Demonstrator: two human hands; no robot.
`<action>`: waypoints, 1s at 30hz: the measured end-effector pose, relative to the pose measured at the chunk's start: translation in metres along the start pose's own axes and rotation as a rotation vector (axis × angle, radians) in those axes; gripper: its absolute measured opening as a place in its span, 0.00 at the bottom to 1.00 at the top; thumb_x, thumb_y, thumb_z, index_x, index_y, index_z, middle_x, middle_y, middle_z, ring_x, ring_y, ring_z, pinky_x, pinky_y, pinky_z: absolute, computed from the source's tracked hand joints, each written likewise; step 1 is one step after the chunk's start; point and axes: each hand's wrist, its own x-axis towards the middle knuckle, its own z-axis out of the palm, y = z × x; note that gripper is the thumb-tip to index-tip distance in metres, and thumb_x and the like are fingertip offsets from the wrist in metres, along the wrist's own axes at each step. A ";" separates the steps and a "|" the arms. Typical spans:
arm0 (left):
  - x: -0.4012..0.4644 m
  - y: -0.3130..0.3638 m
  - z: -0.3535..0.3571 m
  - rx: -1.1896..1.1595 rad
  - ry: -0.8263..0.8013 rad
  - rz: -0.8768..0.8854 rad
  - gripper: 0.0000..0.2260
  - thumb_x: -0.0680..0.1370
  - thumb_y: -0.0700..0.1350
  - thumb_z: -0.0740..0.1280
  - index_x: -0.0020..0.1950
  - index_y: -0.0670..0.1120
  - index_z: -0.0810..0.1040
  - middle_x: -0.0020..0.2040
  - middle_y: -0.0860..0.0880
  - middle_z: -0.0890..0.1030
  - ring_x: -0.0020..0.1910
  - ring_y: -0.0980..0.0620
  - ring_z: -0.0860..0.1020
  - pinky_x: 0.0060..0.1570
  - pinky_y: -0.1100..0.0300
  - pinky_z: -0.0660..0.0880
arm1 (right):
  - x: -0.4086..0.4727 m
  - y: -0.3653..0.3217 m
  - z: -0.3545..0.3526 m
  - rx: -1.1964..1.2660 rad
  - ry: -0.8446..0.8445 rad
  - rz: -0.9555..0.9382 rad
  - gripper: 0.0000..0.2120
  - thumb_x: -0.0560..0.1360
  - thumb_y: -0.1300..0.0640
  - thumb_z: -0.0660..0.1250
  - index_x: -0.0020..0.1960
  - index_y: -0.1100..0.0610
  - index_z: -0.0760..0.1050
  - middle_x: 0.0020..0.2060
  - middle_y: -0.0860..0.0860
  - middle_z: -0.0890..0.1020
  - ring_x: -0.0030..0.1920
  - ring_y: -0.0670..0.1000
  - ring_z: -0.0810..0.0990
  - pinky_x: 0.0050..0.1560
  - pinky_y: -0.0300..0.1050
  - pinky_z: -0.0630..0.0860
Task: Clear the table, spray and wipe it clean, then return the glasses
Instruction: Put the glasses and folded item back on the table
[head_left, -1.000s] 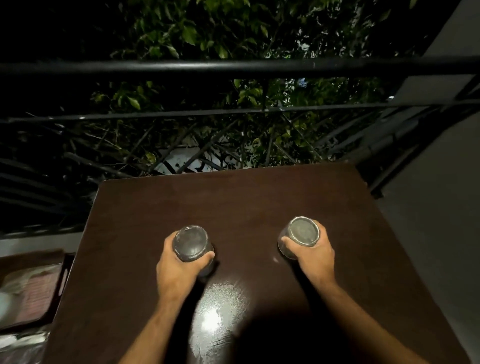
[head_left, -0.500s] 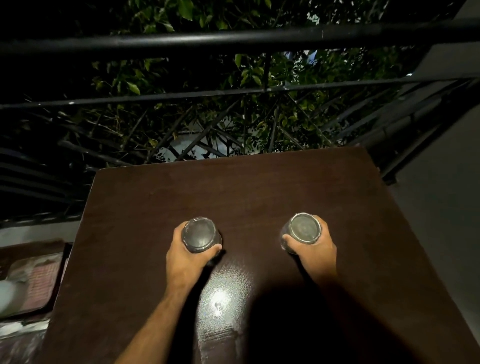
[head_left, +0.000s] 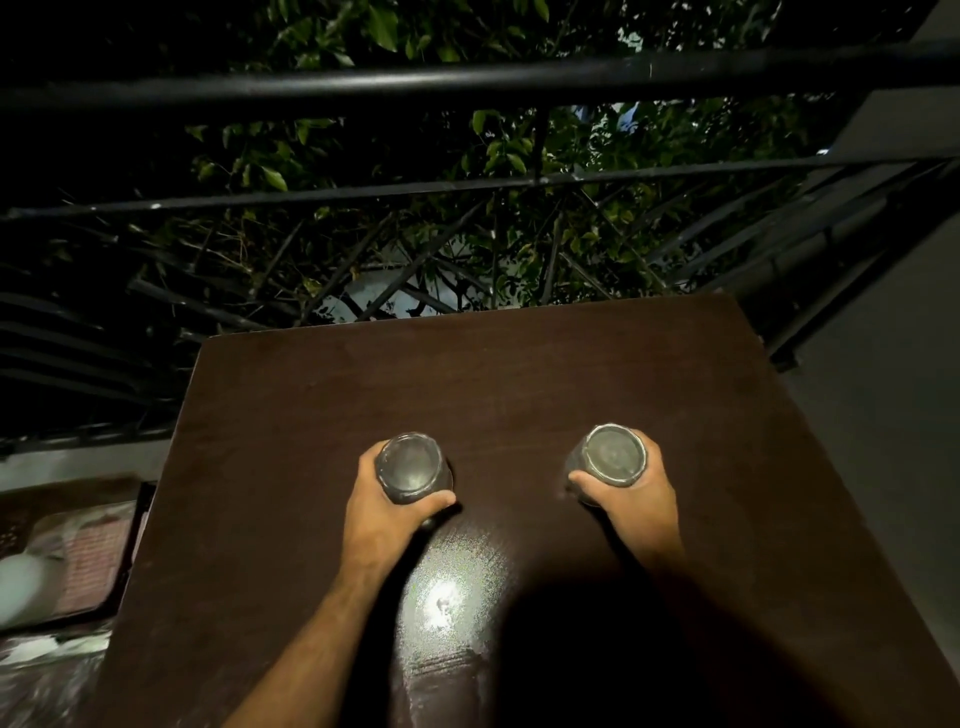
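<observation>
- Table (head_left: 519, 374): dark top, glare patch near the front edge.
- Left hand (head_left: 387, 506) wraps the left glass (head_left: 410, 467); right hand (head_left: 636, 493) wraps the right glass (head_left: 613, 457), mid-table.
- Advice: seat both bases flat, then loosen fingers without nudging.

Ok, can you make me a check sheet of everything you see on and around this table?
Surface: dark brown table, glossy, bright light glare near the front.
Job's things: two glasses, left glass and right glass, apart from each other.
Clutter: nothing seen on the table.
Grippers: left hand grips the left glass; right hand grips the right glass.
Cables: nothing seen.
Surroundings: black railing, leafy tree behind, blurred things at the left.
</observation>
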 end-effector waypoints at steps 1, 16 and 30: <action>-0.001 0.001 -0.001 -0.011 -0.010 -0.002 0.42 0.53 0.52 0.85 0.63 0.62 0.69 0.54 0.60 0.80 0.51 0.68 0.78 0.52 0.67 0.73 | -0.001 -0.002 -0.002 -0.002 -0.002 -0.009 0.43 0.54 0.41 0.82 0.66 0.34 0.68 0.55 0.38 0.82 0.57 0.42 0.81 0.63 0.52 0.78; -0.046 -0.007 -0.132 -0.119 0.138 0.009 0.38 0.60 0.52 0.84 0.66 0.59 0.71 0.59 0.61 0.78 0.56 0.76 0.72 0.47 0.82 0.67 | -0.073 -0.132 0.098 -0.053 0.161 -0.827 0.25 0.75 0.49 0.69 0.65 0.65 0.74 0.66 0.63 0.74 0.77 0.59 0.64 0.77 0.54 0.62; -0.062 -0.141 -0.341 -0.089 0.504 -0.171 0.32 0.59 0.68 0.77 0.60 0.69 0.73 0.58 0.68 0.78 0.60 0.68 0.75 0.55 0.69 0.72 | -0.232 -0.185 0.342 -0.129 -0.491 -0.786 0.18 0.77 0.45 0.65 0.61 0.55 0.78 0.57 0.44 0.73 0.61 0.45 0.72 0.63 0.25 0.60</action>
